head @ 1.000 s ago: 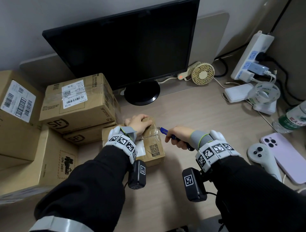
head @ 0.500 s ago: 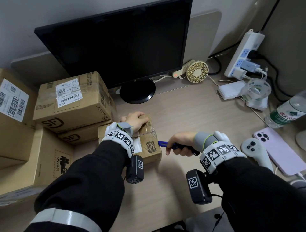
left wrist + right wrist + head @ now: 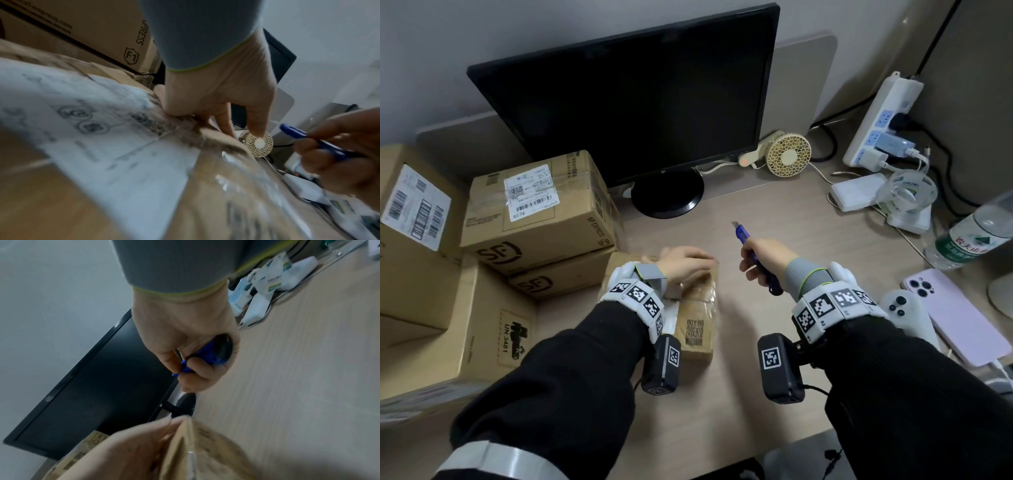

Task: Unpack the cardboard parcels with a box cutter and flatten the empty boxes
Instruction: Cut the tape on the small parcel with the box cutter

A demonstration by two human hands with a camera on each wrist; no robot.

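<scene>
A small parcel (image 3: 697, 318) lay on the tabletop (image 3: 774, 281) in front of the monitor (image 3: 633, 102), still closed, wrapped in clear tape, a white label on its top; what it held could not be seen. The left hand (image 3: 683, 265) rested on its far end, fingers (image 3: 224, 123) bent down over the far edge and pressing the cardboard. The right hand (image 3: 765, 262) was up off the tabletop just right of the parcel, fingers (image 3: 197, 369) wrapped tight round the blue cutter (image 3: 751, 253), thumb on its slider, the nose pointing away toward the monitor and clear of the parcel.

At the left stood a stack of bigger boxes, all shut: a labelled box (image 3: 534, 209) on top of a flatter one (image 3: 558, 277), a large box (image 3: 462, 335) below them and another (image 3: 410, 219) at the far left edge. At the right lay a phone (image 3: 959, 318), a white controller (image 3: 907, 311), a bottle (image 3: 979, 236), a fan (image 3: 787, 155) and a power strip (image 3: 883, 120) with plugs in it.
</scene>
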